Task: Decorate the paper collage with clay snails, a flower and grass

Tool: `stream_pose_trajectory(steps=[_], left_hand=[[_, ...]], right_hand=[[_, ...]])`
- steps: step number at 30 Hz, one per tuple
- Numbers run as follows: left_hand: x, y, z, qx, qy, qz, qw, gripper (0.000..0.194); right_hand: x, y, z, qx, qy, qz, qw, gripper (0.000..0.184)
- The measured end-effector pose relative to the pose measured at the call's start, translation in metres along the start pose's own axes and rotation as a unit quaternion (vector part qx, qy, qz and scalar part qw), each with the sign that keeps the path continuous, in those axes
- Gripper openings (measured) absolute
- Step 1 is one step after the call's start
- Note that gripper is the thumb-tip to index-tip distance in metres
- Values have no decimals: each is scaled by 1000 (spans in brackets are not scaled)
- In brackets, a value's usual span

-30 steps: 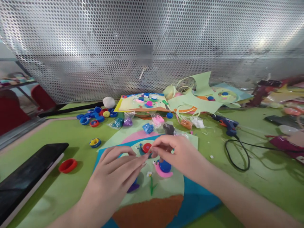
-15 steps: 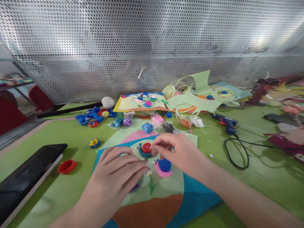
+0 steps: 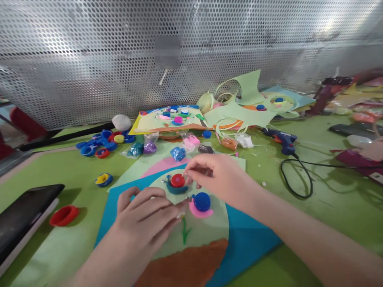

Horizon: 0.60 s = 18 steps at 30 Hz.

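Note:
A paper collage [image 3: 239,239] of blue, light green and brown sheets lies in front of me on the green table. On it sit a teal clay snail with a red cap shell [image 3: 177,181] and a pink clay snail with a blue cap shell [image 3: 201,203]. My left hand [image 3: 143,217] lies flat on the collage, fingers spread, fingertips next to a small clay flower with a green stem [image 3: 184,231]. My right hand [image 3: 217,177] has its fingers pinched together at the right edge of the red-capped snail; what they hold is too small to tell.
Loose bottle caps [image 3: 101,143] and small bags of coloured clay [image 3: 179,152] lie behind the collage. A blue glue gun [image 3: 283,139] with a black cord is at the right. A black tablet [image 3: 20,215] and a red cap [image 3: 63,215] lie left. A perforated metal wall [image 3: 191,56] stands behind.
My left hand has pulled back from the snail and settled flat on the collage. My right hand stayed pinched at the red-capped snail. The view shifted, so everything sits lower left.

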<state>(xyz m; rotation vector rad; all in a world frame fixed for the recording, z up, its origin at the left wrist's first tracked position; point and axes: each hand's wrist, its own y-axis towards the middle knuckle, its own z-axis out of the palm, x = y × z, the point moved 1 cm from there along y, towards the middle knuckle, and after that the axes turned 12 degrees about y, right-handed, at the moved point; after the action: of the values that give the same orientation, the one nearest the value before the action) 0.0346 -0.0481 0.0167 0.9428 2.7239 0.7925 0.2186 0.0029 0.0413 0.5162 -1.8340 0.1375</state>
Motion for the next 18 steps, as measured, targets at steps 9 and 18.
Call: stream_pose_trajectory(steps=[9, 18], left_hand=[[-3, 2, -4, 7, 91, 54, 994, 31], [3, -6, 4, 28, 79, 62, 995, 18]], right_hand=[[-5, 2, -5, -7, -16, -14, 1000, 14], [-6, 1, -7, -19, -36, -24, 999, 13]])
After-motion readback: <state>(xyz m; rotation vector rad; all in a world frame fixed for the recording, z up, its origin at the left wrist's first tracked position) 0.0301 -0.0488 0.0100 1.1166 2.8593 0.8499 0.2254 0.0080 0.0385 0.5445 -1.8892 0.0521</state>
